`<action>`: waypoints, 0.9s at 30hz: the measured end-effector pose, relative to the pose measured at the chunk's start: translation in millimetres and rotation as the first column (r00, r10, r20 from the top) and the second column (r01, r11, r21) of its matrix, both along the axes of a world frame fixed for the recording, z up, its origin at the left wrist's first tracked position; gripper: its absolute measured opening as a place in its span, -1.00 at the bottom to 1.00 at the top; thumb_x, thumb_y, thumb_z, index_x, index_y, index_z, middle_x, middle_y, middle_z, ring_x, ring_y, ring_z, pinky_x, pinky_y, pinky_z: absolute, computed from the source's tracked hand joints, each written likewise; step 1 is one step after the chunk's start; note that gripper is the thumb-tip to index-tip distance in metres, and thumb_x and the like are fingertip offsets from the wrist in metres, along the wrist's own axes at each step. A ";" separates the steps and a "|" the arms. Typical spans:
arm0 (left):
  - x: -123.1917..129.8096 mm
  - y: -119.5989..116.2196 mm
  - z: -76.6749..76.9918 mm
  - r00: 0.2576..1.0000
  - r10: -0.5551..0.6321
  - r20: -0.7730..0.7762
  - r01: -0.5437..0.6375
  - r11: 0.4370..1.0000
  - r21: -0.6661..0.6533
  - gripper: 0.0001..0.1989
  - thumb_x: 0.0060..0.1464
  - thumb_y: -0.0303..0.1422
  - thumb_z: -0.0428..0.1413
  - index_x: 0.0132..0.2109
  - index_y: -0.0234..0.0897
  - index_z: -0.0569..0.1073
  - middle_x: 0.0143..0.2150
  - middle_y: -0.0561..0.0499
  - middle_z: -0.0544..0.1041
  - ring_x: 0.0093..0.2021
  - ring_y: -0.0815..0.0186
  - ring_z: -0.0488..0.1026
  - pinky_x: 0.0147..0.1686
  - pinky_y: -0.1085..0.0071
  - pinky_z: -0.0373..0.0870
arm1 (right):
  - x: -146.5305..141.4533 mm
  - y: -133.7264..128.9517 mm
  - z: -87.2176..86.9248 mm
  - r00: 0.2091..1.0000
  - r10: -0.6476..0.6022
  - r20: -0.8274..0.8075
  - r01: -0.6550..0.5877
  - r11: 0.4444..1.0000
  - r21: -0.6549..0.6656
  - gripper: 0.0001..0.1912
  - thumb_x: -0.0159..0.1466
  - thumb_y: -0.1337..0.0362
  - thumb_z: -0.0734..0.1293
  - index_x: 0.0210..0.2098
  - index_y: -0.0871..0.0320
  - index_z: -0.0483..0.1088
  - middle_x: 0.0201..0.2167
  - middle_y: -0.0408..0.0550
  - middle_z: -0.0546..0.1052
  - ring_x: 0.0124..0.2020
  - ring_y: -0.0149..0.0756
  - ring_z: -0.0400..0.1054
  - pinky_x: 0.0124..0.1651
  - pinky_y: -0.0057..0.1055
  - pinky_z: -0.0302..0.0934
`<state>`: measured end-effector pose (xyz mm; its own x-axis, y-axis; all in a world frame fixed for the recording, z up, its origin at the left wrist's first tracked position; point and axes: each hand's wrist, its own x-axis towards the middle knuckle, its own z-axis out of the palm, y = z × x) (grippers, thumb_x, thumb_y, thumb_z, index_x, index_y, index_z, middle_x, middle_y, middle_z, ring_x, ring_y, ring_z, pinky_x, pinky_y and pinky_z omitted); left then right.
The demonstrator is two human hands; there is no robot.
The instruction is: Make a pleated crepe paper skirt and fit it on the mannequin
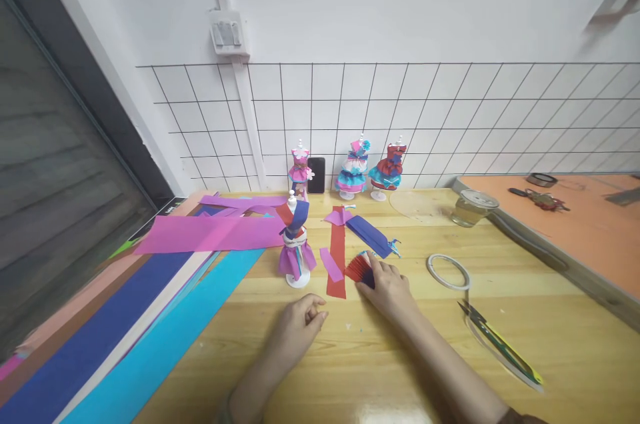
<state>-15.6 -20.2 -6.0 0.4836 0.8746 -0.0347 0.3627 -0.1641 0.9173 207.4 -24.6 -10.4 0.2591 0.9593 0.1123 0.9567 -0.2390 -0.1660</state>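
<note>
My right hand [387, 284] pinches a pleated red-and-dark-blue crepe paper piece [357, 269] against the wooden table, its fingers covering part of the folds. My left hand [299, 327] hovers near the table's front, loosely curled with thumb and fingers apart and nothing in it. Just beyond it stands a small white dress form [297, 244] wearing a purple skirt and a red-and-blue top. Between the dress form and my right hand lie a red paper strip [338, 244] and a short pink strip [331, 265]. A folded dark blue strip [369, 235] lies behind my right hand.
Long crepe strips, including a turquoise one [200, 317] and a pink one [215, 235], cover the left side. Small dressed forms [352, 171] and a phone [317, 175] stand by the wall. To the right are a tape ring [449, 272], yellow-handled snips [500, 343] and a lidded cup [471, 209].
</note>
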 end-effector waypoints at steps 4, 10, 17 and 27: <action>2.1 0.3 -3.2 1.000 -0.004 0.026 0.003 1.000 0.009 -0.79 0.00 -0.33 -0.03 -0.23 -0.32 0.37 -0.58 0.14 0.22 -0.54 0.44 0.19 -0.52 0.51 0.12 | 4.1 1.3 -0.1 1.000 -0.023 -0.002 0.023 1.000 -0.002 -0.45 0.16 0.25 0.18 0.13 0.19 0.04 -0.12 0.14 0.41 -0.09 -0.04 0.24 -0.20 -0.23 0.05; 7.5 1.0 -7.7 0.999 -0.036 0.032 0.034 0.998 0.046 -0.81 0.01 -0.34 -0.03 -0.24 -0.31 0.38 -0.58 0.14 0.24 -0.55 0.45 0.19 -0.53 0.52 0.14 | 9.7 1.2 -2.7 0.998 0.021 -0.063 -0.015 0.996 0.092 -0.55 0.19 0.39 0.11 0.09 0.22 0.11 -0.22 0.09 0.48 -0.16 -0.13 0.30 -0.19 -0.25 0.06; 9.1 -1.6 11.6 0.995 0.096 0.033 -0.102 0.950 0.295 -0.60 -0.09 -0.34 0.10 -0.04 -0.22 0.31 -0.17 -0.04 0.41 -0.23 0.29 0.36 -0.22 0.33 0.32 | -6.3 -17.2 22.4 0.886 0.454 -0.096 -0.409 0.861 0.302 -0.48 0.22 0.38 0.14 0.16 0.17 -0.04 -0.29 -0.02 0.47 -0.25 -0.22 0.27 -0.18 -0.26 0.11; 7.6 -2.5 42.7 0.958 -0.129 -0.258 0.259 0.776 0.574 -0.57 -0.11 -0.42 0.12 -0.02 -0.15 0.31 0.06 -0.02 0.30 0.19 0.15 0.01 0.14 0.08 -0.02 | -41.5 -45.8 47.3 0.728 0.686 0.006 -0.666 0.705 0.243 -0.36 0.17 0.51 0.14 0.21 0.25 -0.16 -0.26 0.06 0.41 -0.22 -0.20 0.16 -0.18 -0.24 0.12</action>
